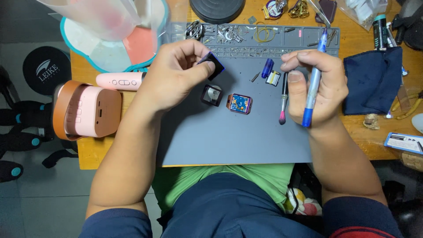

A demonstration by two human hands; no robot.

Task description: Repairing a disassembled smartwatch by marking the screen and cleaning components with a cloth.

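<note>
Head view shows the left hand [176, 75] pinching a small dark square screen panel [214, 65] above the grey work mat [238, 141], while the right hand [313, 86] grips a blue pen-like tool [313, 83]. Holding the panel by its edges, clear of the opened watch body [240, 103] lying just below, would likely keep it safe.

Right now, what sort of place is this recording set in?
Probably a small electronics or watch repair bench. A grey work mat with a parts tray of small metal bits covers a wooden table, an opened square device lies on it, and the right hand holds a blue tool.
</note>
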